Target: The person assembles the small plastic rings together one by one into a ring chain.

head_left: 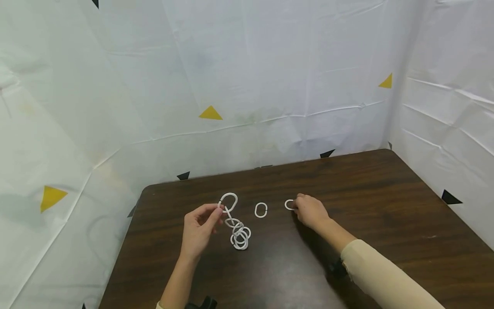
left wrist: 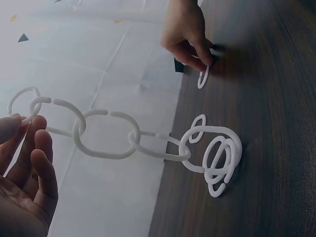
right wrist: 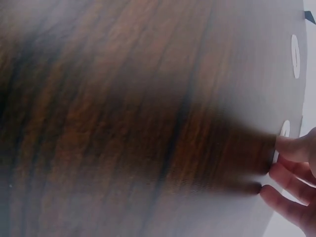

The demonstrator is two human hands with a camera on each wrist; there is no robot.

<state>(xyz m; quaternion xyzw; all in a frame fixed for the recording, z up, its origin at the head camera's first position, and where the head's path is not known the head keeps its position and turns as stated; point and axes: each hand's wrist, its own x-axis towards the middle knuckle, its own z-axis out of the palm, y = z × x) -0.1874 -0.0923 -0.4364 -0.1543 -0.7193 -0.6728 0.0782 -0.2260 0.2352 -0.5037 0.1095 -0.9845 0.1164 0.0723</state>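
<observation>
My left hand (head_left: 198, 229) pinches a white plastic chain (left wrist: 106, 133) near its upper end, between thumb and fingertips. Several oval links hang down from there, and the lower ones lie heaped on the table. To the right, my right hand (head_left: 310, 210) is down at the tabletop, with thumb and fingers on a loose white link (head_left: 289, 204). Part of that link is hidden by the fingers. Between the hands a second loose link (head_left: 261, 210) lies flat. Each link has a small gap in its side.
The dark wood-grain table (head_left: 370, 193) reaches back to a white sheet wall (head_left: 270, 64). Yellow and black triangle markers dot the sheet, one yellow marker (head_left: 210, 113) above the table's back edge. Another sheet stands along the right side.
</observation>
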